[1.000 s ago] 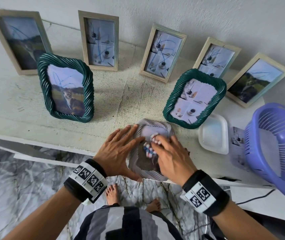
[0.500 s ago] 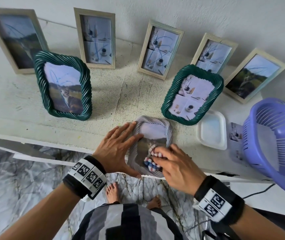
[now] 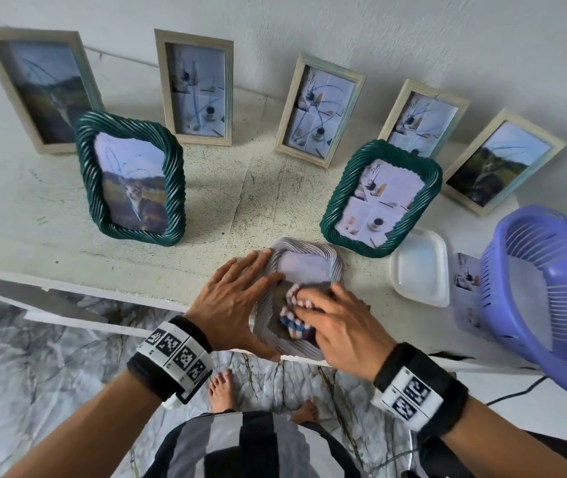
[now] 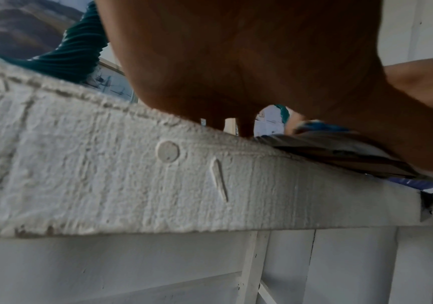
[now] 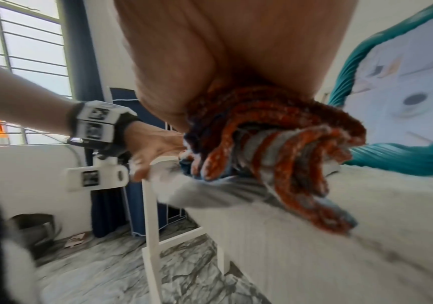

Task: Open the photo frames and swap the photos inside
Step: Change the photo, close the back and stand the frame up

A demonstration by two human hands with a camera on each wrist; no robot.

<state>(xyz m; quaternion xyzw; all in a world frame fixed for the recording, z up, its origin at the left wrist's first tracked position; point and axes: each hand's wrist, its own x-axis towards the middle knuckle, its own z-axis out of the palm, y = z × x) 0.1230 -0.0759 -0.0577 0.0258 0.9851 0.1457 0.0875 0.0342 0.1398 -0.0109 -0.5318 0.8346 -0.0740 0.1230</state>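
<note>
Since 1 second ago, the right hand (image 3: pixel 340 326) has dragged its clutched checked cloth (image 3: pixel 292 327) down the grey frame (image 3: pixel 304 267), which overhangs the table (image 3: pixel 68 250) front edge; left hand (image 3: pixel 237 301) lies flat, bracing the frame's left side.

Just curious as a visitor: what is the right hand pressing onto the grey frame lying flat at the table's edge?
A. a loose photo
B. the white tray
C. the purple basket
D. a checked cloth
D: the right hand holds a bunched checked cloth against the front of the grey frame, which the left hand steadies.
</note>
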